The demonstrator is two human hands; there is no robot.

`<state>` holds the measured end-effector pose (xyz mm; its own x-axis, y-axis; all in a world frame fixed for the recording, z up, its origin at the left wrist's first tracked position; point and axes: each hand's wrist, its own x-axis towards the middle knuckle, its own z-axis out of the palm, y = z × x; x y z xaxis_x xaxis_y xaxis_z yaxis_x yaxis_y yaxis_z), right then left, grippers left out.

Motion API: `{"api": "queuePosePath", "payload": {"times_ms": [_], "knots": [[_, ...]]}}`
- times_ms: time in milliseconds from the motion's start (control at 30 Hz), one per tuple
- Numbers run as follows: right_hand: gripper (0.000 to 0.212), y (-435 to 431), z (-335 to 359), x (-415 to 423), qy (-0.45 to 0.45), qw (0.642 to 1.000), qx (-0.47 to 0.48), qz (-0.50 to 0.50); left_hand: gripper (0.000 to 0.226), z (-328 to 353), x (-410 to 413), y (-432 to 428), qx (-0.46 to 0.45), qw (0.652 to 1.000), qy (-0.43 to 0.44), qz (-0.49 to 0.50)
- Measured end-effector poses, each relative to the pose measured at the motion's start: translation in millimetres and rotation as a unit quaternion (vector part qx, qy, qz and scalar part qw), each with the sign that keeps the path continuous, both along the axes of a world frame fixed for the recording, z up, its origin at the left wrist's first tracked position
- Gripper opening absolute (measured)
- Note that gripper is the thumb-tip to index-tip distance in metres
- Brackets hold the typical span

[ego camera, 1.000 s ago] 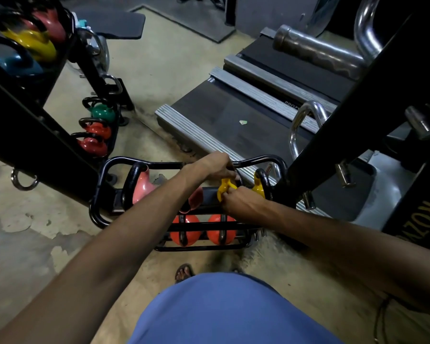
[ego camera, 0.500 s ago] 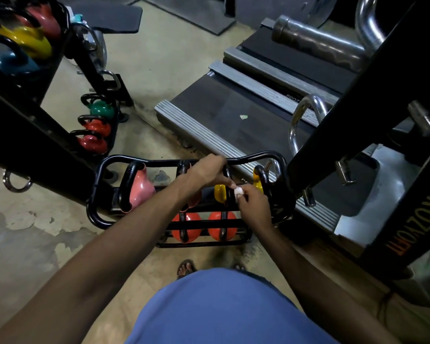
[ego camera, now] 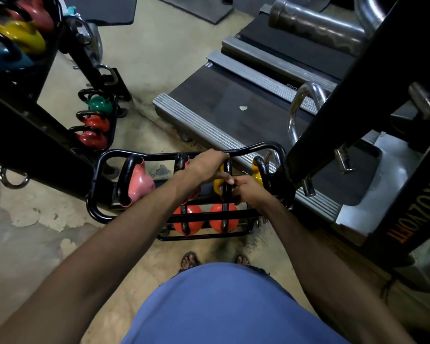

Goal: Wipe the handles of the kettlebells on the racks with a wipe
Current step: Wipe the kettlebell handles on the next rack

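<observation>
A low black rack [ego camera: 93, 207] on the floor holds a pink kettlebell [ego camera: 141, 182], two yellow ones [ego camera: 217, 186] [ego camera: 257, 175] and two orange ones [ego camera: 187, 220] [ego camera: 224, 220] below. My left hand [ego camera: 207, 167] curls over the top of the nearer yellow kettlebell's black handle [ego camera: 227, 171], by the rack's top rail. My right hand [ego camera: 249, 191] closes round the lower part of that same handle from the right. The wipe is hidden under its fingers.
A taller rack with green [ego camera: 99, 103], red [ego camera: 94, 122] and further kettlebells stands at left. Treadmill decks [ego camera: 229, 105] lie just behind the low rack. A black machine column [ego camera: 358, 95] crowds the right side. My sandalled feet [ego camera: 189, 259] stand close to the rack.
My right hand slid along the handle; the white wipe seen at its fingertips half a second ago is now covered. My left hand stayed at the handle's top. The view shifted slightly.
</observation>
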<state>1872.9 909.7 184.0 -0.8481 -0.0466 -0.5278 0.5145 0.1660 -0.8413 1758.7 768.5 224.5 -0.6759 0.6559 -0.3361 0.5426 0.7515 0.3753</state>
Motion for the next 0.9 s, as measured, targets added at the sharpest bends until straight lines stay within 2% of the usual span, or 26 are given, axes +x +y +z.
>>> {"api": "queuePosePath", "payload": {"times_ms": [67, 267, 367, 500, 567, 633, 733, 833, 900], "knots": [[0.028, 1.5, -1.2, 0.0, -0.024, 0.999, -0.037, -0.023, 0.086, 0.1, 0.7, -0.9, 0.002, 1.0, 0.003, -0.005], [0.025, -5.5, -3.0, 2.2, -0.057, 0.968, -0.108, -0.217, 0.088, -1.4, 3.5, -4.3, 0.01, 1.0, 0.011, -0.011], [0.018, -17.1, 4.2, -25.5, -0.077, 0.934, -0.121, -0.329, 0.088, -1.0, 5.3, -6.4, 0.001, 1.0, 0.014, -0.012], [0.018, -30.5, 10.7, -56.7, -0.1, 0.863, -0.182, -0.461, 0.087, 1.5, 6.4, -5.8, -0.003, 1.0, 0.017, -0.008], [0.016, -36.9, 11.6, -56.9, -0.087, 0.853, -0.154, -0.492, 0.088, 2.7, 6.9, -6.2, -0.005, 1.0, 0.017, -0.005], [0.013, -41.8, 10.7, -44.7, -0.038, 0.878, -0.045, -0.474, 0.089, 2.3, 8.2, -7.1, -0.014, 1.0, 0.023, -0.002], [0.006, -44.5, 10.1, -16.6, 0.11, 0.911, 0.112, -0.381, 0.085, 2.5, 10.7, -8.7, -0.013, 0.999, 0.03, 0.006], [0.014, -39.9, 6.3, 1.8, 0.223, 0.911, 0.232, -0.259, 0.082, -0.7, 11.2, -9.9, -0.013, 0.999, 0.042, -0.003], [0.015, -36.2, 3.3, 11.7, 0.232, 0.913, 0.248, -0.225, 0.085, -1.5, 11.1, -11.1, -0.019, 0.999, 0.044, -0.005]]}}
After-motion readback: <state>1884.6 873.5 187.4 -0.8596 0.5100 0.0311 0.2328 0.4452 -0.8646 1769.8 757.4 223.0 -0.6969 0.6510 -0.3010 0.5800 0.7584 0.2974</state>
